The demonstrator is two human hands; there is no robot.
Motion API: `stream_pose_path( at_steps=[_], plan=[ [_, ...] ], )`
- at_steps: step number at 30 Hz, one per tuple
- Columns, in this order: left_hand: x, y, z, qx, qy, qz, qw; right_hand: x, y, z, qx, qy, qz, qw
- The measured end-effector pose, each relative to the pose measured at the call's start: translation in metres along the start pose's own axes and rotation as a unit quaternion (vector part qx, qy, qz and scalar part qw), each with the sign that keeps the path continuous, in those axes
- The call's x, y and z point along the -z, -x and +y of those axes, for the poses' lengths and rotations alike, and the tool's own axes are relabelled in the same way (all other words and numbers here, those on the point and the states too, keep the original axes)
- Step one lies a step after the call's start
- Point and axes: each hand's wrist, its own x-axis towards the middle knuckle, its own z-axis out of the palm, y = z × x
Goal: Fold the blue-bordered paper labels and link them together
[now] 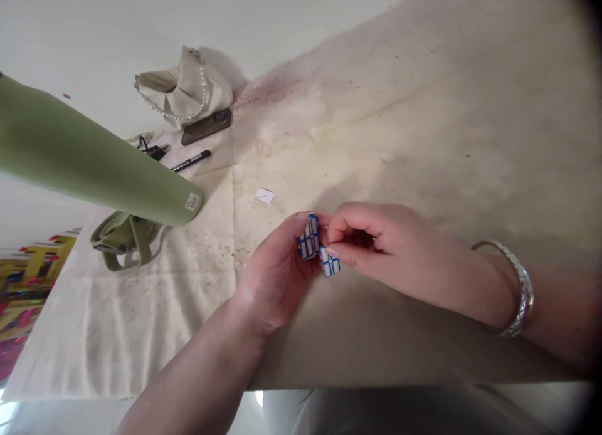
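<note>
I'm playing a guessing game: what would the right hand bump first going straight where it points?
Probably the left hand, which holds a flat blue-and-white gridded piece, though depth is hard to judge.

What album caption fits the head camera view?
Over a pale tablecloth, the left hand holds a blue-and-white gridded piece while the right hand pinches a smaller one.

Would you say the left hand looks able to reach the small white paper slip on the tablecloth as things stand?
Probably yes: the white paper slip lies just beyond the left hand with nothing visible between them, though that hand already holds a blue-and-white gridded piece.
</note>
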Motion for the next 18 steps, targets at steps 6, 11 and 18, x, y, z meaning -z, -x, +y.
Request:
stream_pose_path(
  at_steps=[6, 11, 18],
  plan=[
    [-0.0011, 0.0014, -0.0001, -0.011, -0.018, -0.011, 1.000, -0.0010, 0.0006, -0.0001, -0.009, -0.006, -0.005, 1.000],
    [-0.0020, 0.0018, -0.0005, -0.015, -0.027, -0.006, 1.000, -0.0015, 0.0021, 0.0009, 0.006, 0.011, -0.015, 1.000],
    [-0.0022, 0.0033, -0.0019, -0.020, -0.046, -0.008, 0.999, -0.0016, 0.0055, 0.0011, 0.037, 0.052, -0.017, 0.998]
  ],
)
